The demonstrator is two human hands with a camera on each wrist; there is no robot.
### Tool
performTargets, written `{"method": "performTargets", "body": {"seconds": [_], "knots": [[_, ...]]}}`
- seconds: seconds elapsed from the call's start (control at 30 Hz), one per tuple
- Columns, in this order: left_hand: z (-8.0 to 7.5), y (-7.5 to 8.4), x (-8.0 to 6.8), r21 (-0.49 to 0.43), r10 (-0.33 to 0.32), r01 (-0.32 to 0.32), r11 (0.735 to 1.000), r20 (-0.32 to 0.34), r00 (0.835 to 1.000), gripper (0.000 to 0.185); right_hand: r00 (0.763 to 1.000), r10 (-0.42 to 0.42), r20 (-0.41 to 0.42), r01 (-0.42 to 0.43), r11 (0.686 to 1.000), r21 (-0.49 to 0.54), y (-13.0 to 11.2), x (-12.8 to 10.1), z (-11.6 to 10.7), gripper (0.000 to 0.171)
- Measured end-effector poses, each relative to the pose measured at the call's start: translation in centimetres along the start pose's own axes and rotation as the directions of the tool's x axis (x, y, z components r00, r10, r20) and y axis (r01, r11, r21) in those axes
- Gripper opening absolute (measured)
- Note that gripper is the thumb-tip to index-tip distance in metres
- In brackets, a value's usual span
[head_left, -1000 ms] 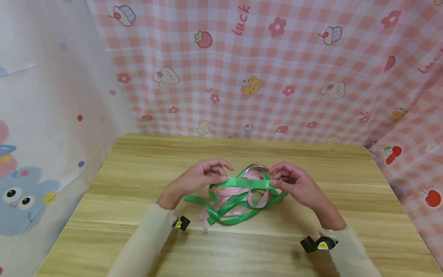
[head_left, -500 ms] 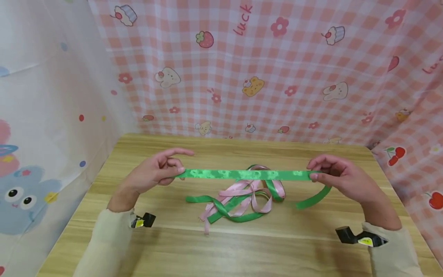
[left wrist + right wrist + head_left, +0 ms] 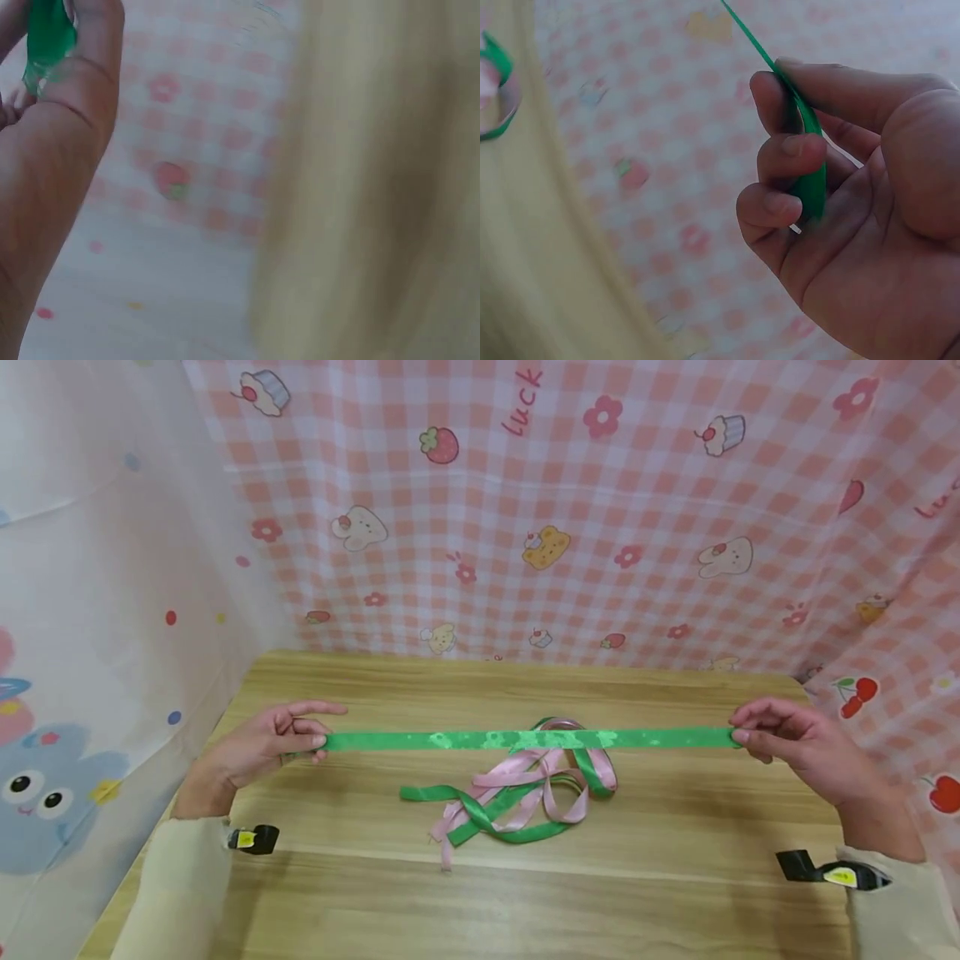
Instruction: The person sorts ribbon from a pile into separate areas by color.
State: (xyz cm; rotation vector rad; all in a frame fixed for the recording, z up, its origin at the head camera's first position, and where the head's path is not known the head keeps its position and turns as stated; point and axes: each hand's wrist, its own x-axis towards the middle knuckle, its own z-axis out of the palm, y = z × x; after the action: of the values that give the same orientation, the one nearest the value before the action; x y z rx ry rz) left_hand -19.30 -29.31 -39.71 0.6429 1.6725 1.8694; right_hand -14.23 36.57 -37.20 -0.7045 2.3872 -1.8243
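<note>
A green ribbon (image 3: 525,740) is stretched taut and level above the wooden table (image 3: 360,893). My left hand (image 3: 270,745) pinches its left end, and the right hand (image 3: 787,739) pinches its right end. In the right wrist view the ribbon end (image 3: 810,172) runs down into the curled fingers (image 3: 787,154). The left wrist view shows a bit of green ribbon (image 3: 49,37) held at the fingertips. Below the stretched ribbon lies a loose tangle of pink and green ribbons (image 3: 517,793) on the table's middle.
A pink checked cloth with cartoon prints (image 3: 570,510) hangs behind the table and at the right. A white printed curtain (image 3: 90,610) stands at the left. Both wrists carry small black cameras (image 3: 255,839).
Both hands have moved apart, left going left and right going right. The green ribbon has been drawn out of the tangle and pulled straight to a much greater length.
</note>
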Motion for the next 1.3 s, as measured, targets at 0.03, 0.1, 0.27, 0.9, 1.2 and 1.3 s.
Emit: {"method": "performTargets", "body": {"seconds": [0.03, 0.1, 0.27, 0.9, 1.2, 1.3], "knots": [[-0.3, -0.6, 0.1, -0.002, -0.034, 0.034, 0.999, -0.019, 0.999, 0.042, 1.000, 0.016, -0.008, -0.016, 1.000, 0.016, 0.9, 0.0, -0.1, 0.019], [-0.9, -1.9, 0.5, -0.014, -0.108, 0.107, 0.994, -0.104, 0.989, 0.039, 0.998, 0.060, -0.023, -0.060, 0.998, 0.024, 2.6, 0.1, -0.2, 0.018], [-1.7, -4.4, 2.6, -0.082, -0.235, 0.220, 0.972, -0.382, 0.894, 0.044, 0.968, 0.206, -0.145, -0.210, 0.978, -0.009, 6.2, 1.3, 0.1, 0.011], [-3.2, -8.4, 10.5, -0.278, -0.282, 0.097, 0.956, -0.770, 0.572, 0.041, 0.644, 0.533, -0.549, -0.371, 0.845, 0.385, 13.8, 7.9, 2.2, 0.017], [-3.3, -8.1, 11.9, -0.312, -0.306, 0.052, 0.949, -0.864, 0.399, 0.040, 0.444, 0.606, -0.660, -0.542, 0.768, 0.340, 14.1, 9.2, 2.4, 0.019], [-3.1, -8.2, 12.4, -0.306, -0.302, 0.047, 0.951, -0.883, 0.360, 0.038, 0.391, 0.639, -0.663, -0.573, 0.732, 0.368, 14.1, 9.5, 2.4, 0.021]]}}
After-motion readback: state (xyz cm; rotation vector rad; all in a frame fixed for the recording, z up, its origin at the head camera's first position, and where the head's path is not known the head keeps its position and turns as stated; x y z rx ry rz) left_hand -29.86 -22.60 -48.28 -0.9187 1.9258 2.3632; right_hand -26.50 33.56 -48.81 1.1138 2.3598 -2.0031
